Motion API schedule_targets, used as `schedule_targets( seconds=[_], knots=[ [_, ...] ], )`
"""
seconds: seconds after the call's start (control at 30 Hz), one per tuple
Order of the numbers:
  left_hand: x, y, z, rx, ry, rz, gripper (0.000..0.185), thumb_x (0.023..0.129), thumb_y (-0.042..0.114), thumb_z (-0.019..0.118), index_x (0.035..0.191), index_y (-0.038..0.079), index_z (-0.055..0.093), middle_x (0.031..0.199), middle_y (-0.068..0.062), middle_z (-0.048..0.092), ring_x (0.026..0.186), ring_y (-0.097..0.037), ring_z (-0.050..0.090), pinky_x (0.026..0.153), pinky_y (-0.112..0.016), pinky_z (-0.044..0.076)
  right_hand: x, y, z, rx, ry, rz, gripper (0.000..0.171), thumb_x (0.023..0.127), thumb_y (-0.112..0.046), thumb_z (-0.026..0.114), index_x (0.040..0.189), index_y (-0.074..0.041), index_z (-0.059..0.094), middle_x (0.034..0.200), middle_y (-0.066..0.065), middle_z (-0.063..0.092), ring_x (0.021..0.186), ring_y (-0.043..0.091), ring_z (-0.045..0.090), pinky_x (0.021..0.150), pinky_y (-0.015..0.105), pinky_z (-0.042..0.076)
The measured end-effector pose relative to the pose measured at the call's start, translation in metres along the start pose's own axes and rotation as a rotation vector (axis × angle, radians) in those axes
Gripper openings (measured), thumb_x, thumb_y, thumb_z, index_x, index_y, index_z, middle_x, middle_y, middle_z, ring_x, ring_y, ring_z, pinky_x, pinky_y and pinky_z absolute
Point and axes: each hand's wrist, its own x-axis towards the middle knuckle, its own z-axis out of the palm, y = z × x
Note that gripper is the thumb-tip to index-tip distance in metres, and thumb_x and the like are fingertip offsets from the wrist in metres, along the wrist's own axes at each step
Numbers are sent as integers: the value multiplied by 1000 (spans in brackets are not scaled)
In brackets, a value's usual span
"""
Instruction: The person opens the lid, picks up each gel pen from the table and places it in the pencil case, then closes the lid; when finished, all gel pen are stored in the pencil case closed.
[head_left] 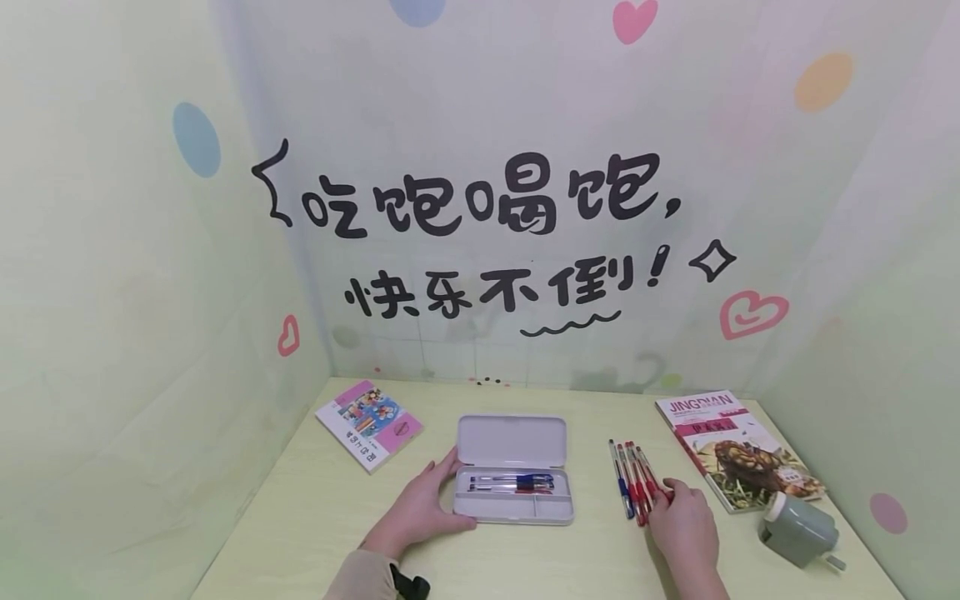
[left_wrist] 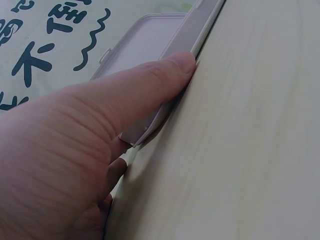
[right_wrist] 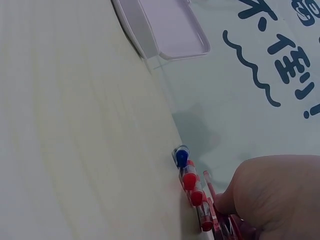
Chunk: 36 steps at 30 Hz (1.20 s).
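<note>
Two hands at work: left hand (head_left: 420, 510) rests flat against the open pencil case (head_left: 513, 493), thumb along its rim, steadying it; right hand (head_left: 684, 523) pinches a red pen from the row of pens (head_left: 633, 482).
Step in hand: likely picking up a pen to go beside those already in the case.
Next move calls for: lifting one pen clear of its neighbours.
Around: small book (head_left: 368, 424) far left, cookbook (head_left: 741, 457) and grey sharpener (head_left: 799, 530) right, all on the counter (head_left: 315, 517).
In the way: nothing between pens and case.
</note>
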Motion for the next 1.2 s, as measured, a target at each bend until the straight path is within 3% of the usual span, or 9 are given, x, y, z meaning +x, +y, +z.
schedule_targets(
  seconds=[0.27, 0.53, 0.73, 0.97, 1.2],
  knots=[
    [1, 0, 0, 2, -1, 3, 139, 69, 60, 98, 175, 8, 24, 169, 5, 54, 161, -62, 31, 131, -79, 27, -2, -14, 8, 39, 74, -91, 36, 107, -13, 58, 136, 6, 69, 129, 37, 64, 115, 54, 65, 95, 69, 56],
    [2, -1, 1, -2, 3, -20, 139, 68, 58, 99, 176, 11, 25, 170, 5, 53, 162, -61, 31, 131, -80, 27, -9, -41, 16, 141, 97, -270, 28, 107, -7, 63, 131, 0, 75, 124, 27, 68, 112, 46, 67, 97, 64, 57],
    [1, 0, 1, -12, 0, -14, 139, 68, 56, 100, 175, 9, 25, 170, 5, 54, 161, -62, 31, 130, -81, 26, -15, -61, 34, 136, 141, -442, 20, 102, -2, 71, 119, -6, 79, 113, 17, 72, 104, 37, 69, 89, 57, 60],
    [0, 0, 1, 5, 0, -15, 140, 68, 59, 99, 176, 9, 24, 170, 6, 54, 162, -61, 31, 131, -80, 26, -23, -86, 56, 98, 90, -558, 18, 97, -4, 76, 111, -13, 82, 104, 4, 71, 94, 22, 65, 83, 46, 61],
    [1, 0, 1, 7, -1, -15, 140, 69, 58, 99, 176, 9, 24, 170, 6, 54, 161, -61, 31, 130, -80, 26, -32, -109, 72, 52, 45, -671, 15, 94, -3, 78, 103, -15, 82, 100, 0, 70, 90, 19, 63, 83, 43, 61]
  ],
)
